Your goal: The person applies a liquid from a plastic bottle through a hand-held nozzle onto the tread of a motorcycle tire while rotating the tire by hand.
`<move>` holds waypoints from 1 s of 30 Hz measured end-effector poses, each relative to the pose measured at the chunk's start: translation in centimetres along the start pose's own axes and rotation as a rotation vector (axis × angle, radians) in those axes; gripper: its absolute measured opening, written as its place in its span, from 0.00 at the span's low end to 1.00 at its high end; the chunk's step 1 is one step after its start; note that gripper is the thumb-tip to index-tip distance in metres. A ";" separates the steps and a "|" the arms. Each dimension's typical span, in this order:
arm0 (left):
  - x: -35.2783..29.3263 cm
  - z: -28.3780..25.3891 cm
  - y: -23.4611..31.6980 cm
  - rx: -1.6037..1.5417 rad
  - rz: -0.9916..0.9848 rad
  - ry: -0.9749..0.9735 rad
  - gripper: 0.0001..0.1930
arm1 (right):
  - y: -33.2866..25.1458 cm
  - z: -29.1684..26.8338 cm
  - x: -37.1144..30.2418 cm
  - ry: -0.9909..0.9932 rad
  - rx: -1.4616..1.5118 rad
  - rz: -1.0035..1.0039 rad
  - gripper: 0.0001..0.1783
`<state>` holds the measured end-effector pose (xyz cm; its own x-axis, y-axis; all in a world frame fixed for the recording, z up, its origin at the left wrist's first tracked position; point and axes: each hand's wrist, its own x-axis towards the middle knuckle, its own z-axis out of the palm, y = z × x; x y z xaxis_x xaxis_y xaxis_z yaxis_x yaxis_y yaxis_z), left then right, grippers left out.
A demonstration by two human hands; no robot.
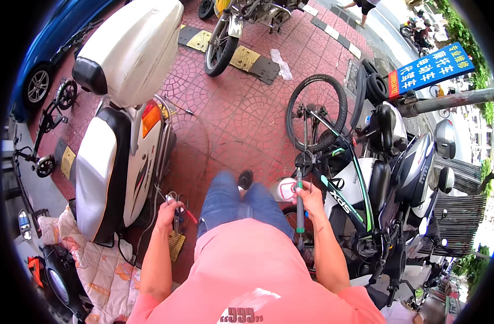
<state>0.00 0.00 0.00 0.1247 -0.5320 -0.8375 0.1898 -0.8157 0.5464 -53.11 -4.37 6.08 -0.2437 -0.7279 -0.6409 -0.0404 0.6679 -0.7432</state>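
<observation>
My left hand (pixel 168 211) is closed around some small metal tools, beside the rear of the white scooter (pixel 144 167). A red curved handle (pixel 191 216) sticks out next to it; the exact kind of tool is too small to tell. In my right hand (pixel 310 198) is a long grey-and-green tube-shaped tool (pixel 300 215), held roughly upright in the picture. Just left of that hand is a white rounded thing with a red outline (pixel 285 190). The black-and-green bicycle (pixel 344 202) stands right beside my right hand.
A quilted floral cover (pixel 104 264) lies at the lower left. Another motorbike (pixel 225 40) stands ahead on red paving (pixel 236 108), near a yellow-and-black ramp (pixel 249 58). Parked scooters (pixel 414 173), loose tyres (pixel 373 83) and a blue sign (pixel 433 70) are at the right.
</observation>
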 end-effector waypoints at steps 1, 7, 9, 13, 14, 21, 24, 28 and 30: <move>-0.1 1.3 1.7 -0.019 -0.003 0.010 0.04 | -1.4 0.4 0.4 0.010 0.011 0.064 0.23; 7.3 13.2 18.1 0.144 0.205 -0.012 0.09 | -14.4 1.3 14.5 -0.126 0.082 0.077 0.25; 10.4 17.0 22.5 0.194 0.275 -0.033 0.11 | -18.3 2.5 18.9 -0.160 0.066 0.068 0.29; 20.7 21.2 28.4 0.251 0.322 -0.049 0.09 | -22.7 5.6 27.6 -0.253 0.100 0.065 0.37; 24.1 22.5 29.7 0.261 0.324 -0.080 0.09 | -22.8 5.7 29.8 -0.273 0.120 0.073 0.37; 40.9 24.0 39.0 0.184 0.202 -0.026 0.08 | -21.2 12.7 51.3 -0.546 0.231 0.112 0.35; 52.8 22.3 38.0 0.147 0.275 -0.018 0.09 | -15.8 18.4 61.8 -0.632 0.200 -0.058 0.35; 66.8 20.3 33.7 -0.009 0.329 0.058 0.08 | -11.4 24.9 72.5 -0.698 0.110 -0.153 0.32; 73.0 18.5 29.8 -0.136 0.378 0.117 0.09 | -9.3 27.2 76.5 -0.745 0.065 -0.194 0.32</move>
<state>-3.23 -67.30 -44.86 0.3190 -0.7524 -0.5763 0.2350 -0.5263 0.8172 -44.99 -70.48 -41.23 0.4797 -0.7588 -0.4406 0.0473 0.5238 -0.8506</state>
